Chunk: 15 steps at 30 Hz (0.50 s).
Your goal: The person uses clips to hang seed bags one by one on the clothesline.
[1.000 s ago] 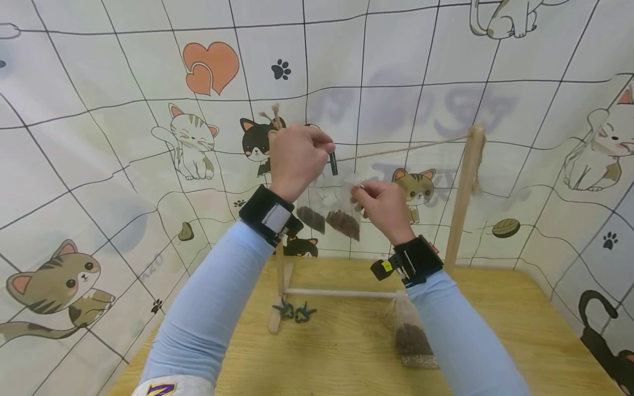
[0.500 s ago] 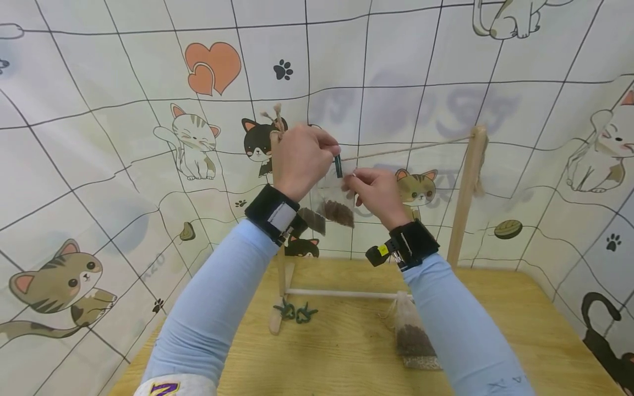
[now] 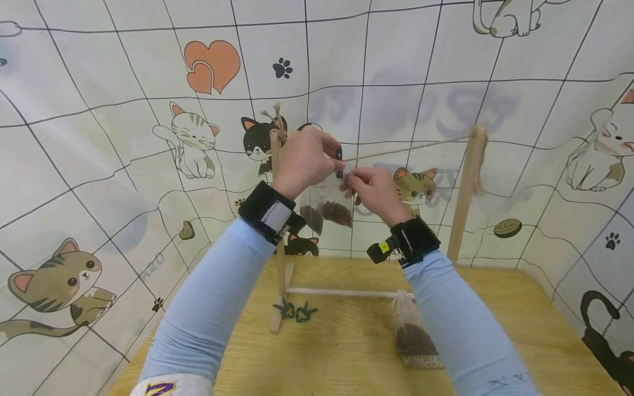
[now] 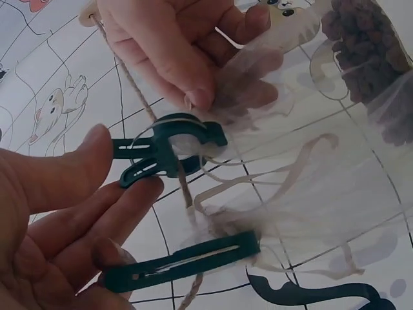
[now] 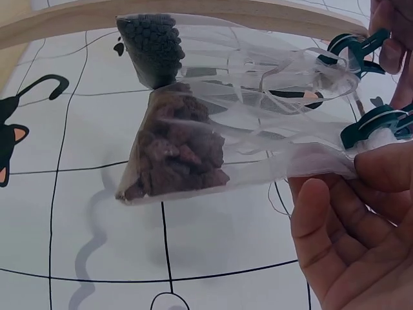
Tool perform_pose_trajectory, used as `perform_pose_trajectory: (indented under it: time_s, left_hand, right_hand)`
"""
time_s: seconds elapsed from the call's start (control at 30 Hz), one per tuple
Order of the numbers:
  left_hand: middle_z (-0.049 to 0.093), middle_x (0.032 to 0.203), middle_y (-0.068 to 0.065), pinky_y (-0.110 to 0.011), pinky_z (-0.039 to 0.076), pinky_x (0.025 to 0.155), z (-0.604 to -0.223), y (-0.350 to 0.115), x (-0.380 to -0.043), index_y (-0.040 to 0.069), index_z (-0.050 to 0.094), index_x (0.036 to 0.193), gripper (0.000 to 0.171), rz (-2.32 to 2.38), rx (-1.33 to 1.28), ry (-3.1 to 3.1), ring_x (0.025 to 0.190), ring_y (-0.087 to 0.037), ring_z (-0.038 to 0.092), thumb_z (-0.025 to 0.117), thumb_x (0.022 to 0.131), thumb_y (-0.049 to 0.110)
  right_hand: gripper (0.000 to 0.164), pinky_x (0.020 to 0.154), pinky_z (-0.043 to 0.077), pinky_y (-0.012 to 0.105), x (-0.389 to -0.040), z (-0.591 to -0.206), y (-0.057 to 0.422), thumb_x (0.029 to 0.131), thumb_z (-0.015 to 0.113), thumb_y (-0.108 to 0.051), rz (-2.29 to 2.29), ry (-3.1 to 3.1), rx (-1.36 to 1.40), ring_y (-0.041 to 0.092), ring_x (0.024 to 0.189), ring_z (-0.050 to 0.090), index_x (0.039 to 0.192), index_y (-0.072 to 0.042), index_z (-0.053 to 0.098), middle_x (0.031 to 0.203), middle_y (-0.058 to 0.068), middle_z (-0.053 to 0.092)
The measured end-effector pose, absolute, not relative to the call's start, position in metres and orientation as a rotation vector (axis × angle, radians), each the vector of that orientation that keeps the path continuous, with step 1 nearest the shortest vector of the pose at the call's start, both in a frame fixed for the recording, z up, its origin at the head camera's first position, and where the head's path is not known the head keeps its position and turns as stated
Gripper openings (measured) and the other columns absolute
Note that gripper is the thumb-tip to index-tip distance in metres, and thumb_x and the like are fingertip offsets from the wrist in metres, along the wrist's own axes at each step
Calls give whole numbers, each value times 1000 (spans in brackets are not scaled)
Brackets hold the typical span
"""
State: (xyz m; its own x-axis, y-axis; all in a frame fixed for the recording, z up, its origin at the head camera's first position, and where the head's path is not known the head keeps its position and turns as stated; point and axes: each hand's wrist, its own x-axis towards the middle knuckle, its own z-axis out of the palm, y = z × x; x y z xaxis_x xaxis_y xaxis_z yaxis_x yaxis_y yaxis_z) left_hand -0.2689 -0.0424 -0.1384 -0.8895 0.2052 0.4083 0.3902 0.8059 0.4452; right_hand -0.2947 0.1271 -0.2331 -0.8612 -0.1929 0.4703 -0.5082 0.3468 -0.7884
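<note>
My left hand (image 3: 307, 159) pinches the handles of a dark green clip (image 4: 169, 145) between thumb and fingers, at the twine. The clip's mouth sits around the gathered white top of a sheer drawstring bag (image 5: 258, 165) with reddish-brown chunks in its bottom. My right hand (image 3: 376, 190) pinches this bag near its top, just right of the clip. Beside it hangs a second sheer bag (image 5: 216, 48) with dark round pellets, fixed to the twine by another green clip (image 4: 187, 260). Part of that second clip lies close to my left fingers.
The twine (image 3: 411, 148) runs to a right wooden post (image 3: 465, 192) and a left post (image 3: 280, 269). A white rod (image 3: 346, 293) joins them low down. Two green clips (image 3: 295, 312) lie on the table (image 3: 342, 352). A filled sheer bag (image 3: 406, 313) stands by my right forearm.
My right hand has moved left and slightly up, bringing the bag of chunks to the clip. My left thumb has come lower onto the clip, which now stands more upright.
</note>
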Motion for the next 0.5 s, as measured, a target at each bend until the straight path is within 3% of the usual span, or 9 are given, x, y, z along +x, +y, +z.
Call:
perform_pose_trajectory:
  time_s: [0.1, 0.2, 0.23, 0.33, 0.37, 0.43, 0.5]
  left_hand:
    - [78, 112, 2, -30, 54, 68, -136, -43, -267, 17, 75, 128, 40, -734, -465, -2683, 101, -16, 71, 83, 89, 25]
    - [77, 115, 6, -42, 46, 104, -136, -45, -262, 21, 74, 130, 42, -619, -460, -2689, 106, -16, 70, 83, 89, 29]
    - [77, 116, 6, -44, 45, 104, -136, -46, -260, 22, 74, 130, 42, -591, -471, -2677, 103, -17, 70, 82, 90, 30]
    - [77, 118, 5, -34, 46, 88, -139, -51, -251, 20, 74, 130, 39, -570, -521, -2605, 88, -18, 70, 80, 93, 30]
    - [77, 118, 2, -29, 46, 72, -141, -53, -248, 17, 74, 129, 37, -587, -549, -2568, 78, -20, 68, 78, 94, 29]
    - [77, 118, -3, -26, 30, 49, -145, -58, -240, 12, 75, 127, 34, -626, -606, -2488, 59, -21, 57, 75, 96, 25]
    - [77, 118, -5, -26, 27, 46, -151, -63, -234, 8, 75, 125, 32, -642, -654, -2403, 57, -20, 53, 74, 97, 22]
  right_hand:
    - [30, 62, 52, 21, -295, -233, 129, 108, 53, -14, 1471, -2339, 633, 16, 75, 64, 107, 5, 75, 101, 23, 73]
    - [30, 62, 52, 23, -295, -234, 131, 108, 52, -13, 1417, -2371, 646, 15, 74, 63, 103, 5, 76, 102, 22, 74]
    - [31, 63, 52, 23, -294, -234, 133, 108, 51, -13, 1401, -2383, 649, 15, 74, 63, 103, 4, 76, 102, 22, 74]
    - [32, 64, 52, 23, -294, -235, 136, 109, 50, -14, 1368, -2413, 660, 16, 75, 63, 102, 3, 76, 103, 21, 74]
    - [31, 64, 52, 23, -294, -235, 138, 109, 50, -14, 1356, -2423, 663, 18, 78, 64, 103, 3, 76, 103, 21, 74]
    - [31, 66, 53, 24, -292, -235, 141, 108, 51, -16, 1317, -2439, 663, 23, 81, 65, 108, 1, 76, 104, 21, 73]
    - [29, 70, 55, 29, -289, -235, 144, 108, 54, -18, 1268, -2460, 659, 28, 87, 67, 116, 0, 76, 108, 21, 73]
